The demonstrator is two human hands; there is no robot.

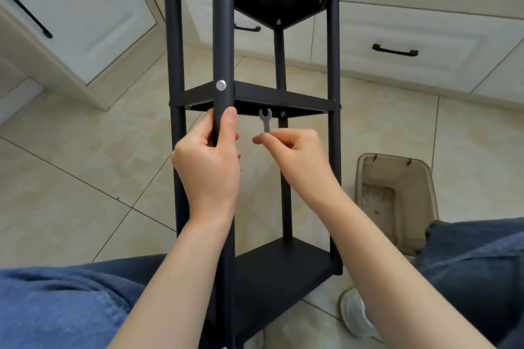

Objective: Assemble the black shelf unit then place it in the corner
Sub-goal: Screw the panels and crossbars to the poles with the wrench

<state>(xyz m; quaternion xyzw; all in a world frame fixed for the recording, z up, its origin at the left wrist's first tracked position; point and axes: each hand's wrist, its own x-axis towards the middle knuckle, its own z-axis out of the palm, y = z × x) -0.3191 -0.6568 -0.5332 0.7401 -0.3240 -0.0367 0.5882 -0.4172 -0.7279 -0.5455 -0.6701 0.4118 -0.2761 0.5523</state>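
Tightening looks like your step now: the black shelf unit (256,99) stands mid-frame between your knees, your left hand (208,161) wrapped round its front post (224,37), your right hand (292,153) pinching a small wrench (265,119) just under the middle shelf (283,99). Next, seat its open end on the bolt (282,113) just to the wrench's right.

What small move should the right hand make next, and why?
Probably slide the small grey flat wrench, pinched in the right hand, sideways so its open end meets the small silver fastener under the middle tier of the black metal shelf unit. The wrench head sits just beside that fastener, and the left hand grips the front post.
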